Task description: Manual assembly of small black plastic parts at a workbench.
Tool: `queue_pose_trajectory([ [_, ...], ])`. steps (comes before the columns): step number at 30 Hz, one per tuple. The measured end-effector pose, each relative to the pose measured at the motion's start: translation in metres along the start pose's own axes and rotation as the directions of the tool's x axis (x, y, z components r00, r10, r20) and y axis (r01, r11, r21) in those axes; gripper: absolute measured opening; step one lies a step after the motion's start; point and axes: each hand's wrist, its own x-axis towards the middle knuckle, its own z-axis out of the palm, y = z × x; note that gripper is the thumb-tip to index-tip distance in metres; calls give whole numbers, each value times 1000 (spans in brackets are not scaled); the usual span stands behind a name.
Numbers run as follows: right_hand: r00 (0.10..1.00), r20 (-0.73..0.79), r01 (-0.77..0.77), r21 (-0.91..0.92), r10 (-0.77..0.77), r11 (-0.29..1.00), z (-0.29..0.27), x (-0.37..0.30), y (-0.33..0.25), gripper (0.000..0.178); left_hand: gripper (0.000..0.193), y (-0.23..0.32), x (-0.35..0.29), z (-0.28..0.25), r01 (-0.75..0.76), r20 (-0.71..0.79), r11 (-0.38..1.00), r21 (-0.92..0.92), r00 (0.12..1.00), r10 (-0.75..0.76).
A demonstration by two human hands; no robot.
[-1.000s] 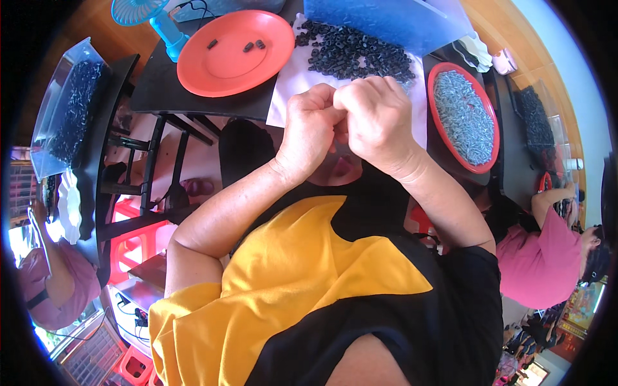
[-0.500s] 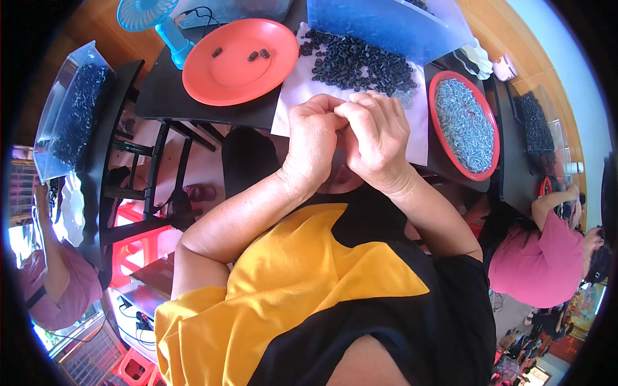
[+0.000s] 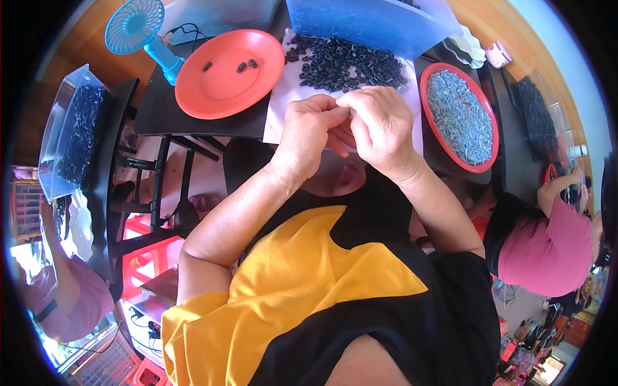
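Pinching something tiny, hidden between fingertips, my left hand (image 3: 309, 138) and right hand (image 3: 380, 125) meet just short of the heap of small black plastic sleeves (image 3: 347, 61), which I judge light, stiff, best gripped endwise.

Your left hand (image 3: 310, 132) and right hand (image 3: 381, 125) meet fingertip to fingertip, pinching something too small to make out, just near side of the pile of small black parts (image 3: 344, 64).
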Motion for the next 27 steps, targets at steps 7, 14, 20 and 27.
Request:
queue_pose_trajectory([
  [7,993,50,-117,223,109,968,-2,3,16,26,18,1,0,0,-60,-2,996,63,998,61],
  [14,964,100,-266,403,247,876,1,-2,18,24,22,2,0,-7,-35,29,999,37,999,34],
  [20,969,40,-242,345,243,907,4,-6,17,23,23,6,-5,-6,-40,45,999,15,998,40],
  [27,964,49,-261,386,263,885,2,-7,15,23,21,4,-2,-12,-65,30,995,80,998,63],
])
